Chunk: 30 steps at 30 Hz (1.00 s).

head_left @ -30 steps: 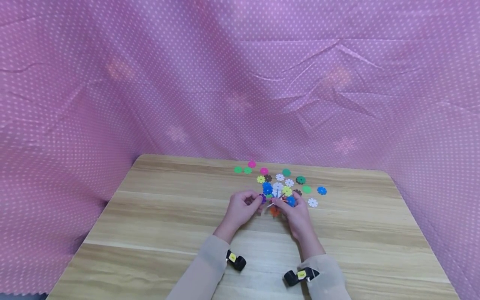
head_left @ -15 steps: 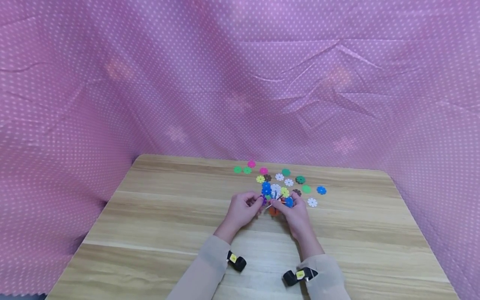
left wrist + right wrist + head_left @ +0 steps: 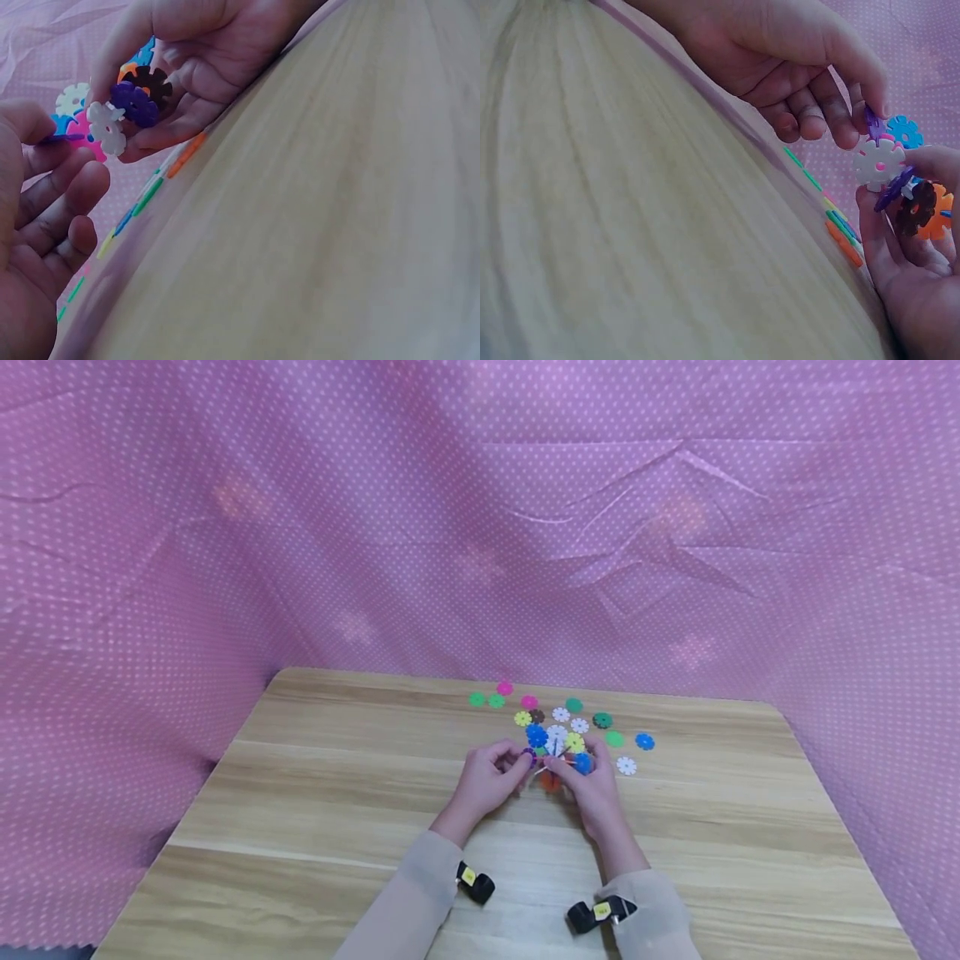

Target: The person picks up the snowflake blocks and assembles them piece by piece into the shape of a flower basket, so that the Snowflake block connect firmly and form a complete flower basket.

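My left hand pinches a purple notched snowflake disc between thumb and fingertip; its other fingers are loosely bent. Beside it, my right hand holds a cluster of interlocked snowflake discs. In the right wrist view the cluster shows a white disc, a second purple disc, a brown disc, an orange disc and a blue disc. A pink disc shows in the left wrist view. The pinched disc meets the cluster's near side; whether it is slotted in, I cannot tell.
Loose discs lie on the wooden table beyond the hands, among them a pink disc, a green disc, a blue disc and a white disc. A pink dotted cloth hangs behind the table.
My left hand has shifted slightly right, bringing the pinched purple disc closer to the cluster. The right hand stays nearly in place, and the loose discs lie as before.
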Each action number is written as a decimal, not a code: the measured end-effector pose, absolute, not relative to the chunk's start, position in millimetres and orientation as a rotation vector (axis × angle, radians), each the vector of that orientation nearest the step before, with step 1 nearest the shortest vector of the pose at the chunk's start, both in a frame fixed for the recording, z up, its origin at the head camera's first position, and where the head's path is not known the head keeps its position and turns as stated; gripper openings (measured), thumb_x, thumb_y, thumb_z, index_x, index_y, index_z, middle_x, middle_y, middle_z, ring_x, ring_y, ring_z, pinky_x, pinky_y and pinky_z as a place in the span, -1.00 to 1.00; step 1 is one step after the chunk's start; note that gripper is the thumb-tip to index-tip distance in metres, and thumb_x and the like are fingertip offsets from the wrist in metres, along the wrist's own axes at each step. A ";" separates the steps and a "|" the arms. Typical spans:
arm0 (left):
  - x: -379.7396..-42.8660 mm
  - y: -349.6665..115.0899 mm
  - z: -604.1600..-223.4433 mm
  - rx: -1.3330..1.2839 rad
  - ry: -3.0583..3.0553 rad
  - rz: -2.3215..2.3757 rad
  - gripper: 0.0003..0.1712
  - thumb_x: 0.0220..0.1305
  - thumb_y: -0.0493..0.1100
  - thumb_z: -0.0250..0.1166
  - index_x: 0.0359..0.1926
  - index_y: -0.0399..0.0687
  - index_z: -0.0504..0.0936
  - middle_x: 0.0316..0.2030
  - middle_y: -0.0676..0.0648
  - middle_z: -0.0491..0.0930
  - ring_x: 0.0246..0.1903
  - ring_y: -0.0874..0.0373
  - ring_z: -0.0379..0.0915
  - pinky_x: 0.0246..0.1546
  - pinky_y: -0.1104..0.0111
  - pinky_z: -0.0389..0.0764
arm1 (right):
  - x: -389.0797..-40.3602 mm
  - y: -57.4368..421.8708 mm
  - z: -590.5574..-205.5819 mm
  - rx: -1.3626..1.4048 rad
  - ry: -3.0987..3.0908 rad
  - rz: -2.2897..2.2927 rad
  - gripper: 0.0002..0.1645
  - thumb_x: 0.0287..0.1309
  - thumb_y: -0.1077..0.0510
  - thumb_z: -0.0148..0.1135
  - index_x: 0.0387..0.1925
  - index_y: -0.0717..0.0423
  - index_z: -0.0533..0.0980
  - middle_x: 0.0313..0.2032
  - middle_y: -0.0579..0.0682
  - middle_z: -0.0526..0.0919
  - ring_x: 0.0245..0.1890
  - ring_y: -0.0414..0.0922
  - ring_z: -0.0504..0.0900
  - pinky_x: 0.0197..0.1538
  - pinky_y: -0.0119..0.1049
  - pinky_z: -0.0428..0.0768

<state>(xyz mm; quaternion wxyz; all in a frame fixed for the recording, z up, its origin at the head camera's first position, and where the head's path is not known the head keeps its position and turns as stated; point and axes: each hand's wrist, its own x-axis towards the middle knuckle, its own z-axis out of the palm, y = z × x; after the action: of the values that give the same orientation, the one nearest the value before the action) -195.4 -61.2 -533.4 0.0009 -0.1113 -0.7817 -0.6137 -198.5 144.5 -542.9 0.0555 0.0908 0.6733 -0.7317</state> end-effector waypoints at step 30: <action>-285.0 -113.2 -525.7 0.038 -2.833 -1.062 -0.37 0.45 0.00 0.35 0.41 -0.24 0.58 0.25 -0.29 0.59 0.28 -0.27 0.43 0.44 -0.13 0.37 | -198.1 144.0 -537.6 0.274 1.766 -2.429 -0.40 0.44 0.15 0.45 0.38 0.20 0.46 0.12 0.05 0.73 0.09 -0.08 0.78 0.28 -0.24 0.69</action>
<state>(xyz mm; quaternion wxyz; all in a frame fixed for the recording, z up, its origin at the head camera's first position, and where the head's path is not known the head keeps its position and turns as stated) -285.0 -113.2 -525.7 0.0580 0.0126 -0.9346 -0.3506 -198.1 144.0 -537.6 0.0631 0.0907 0.5845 -0.8038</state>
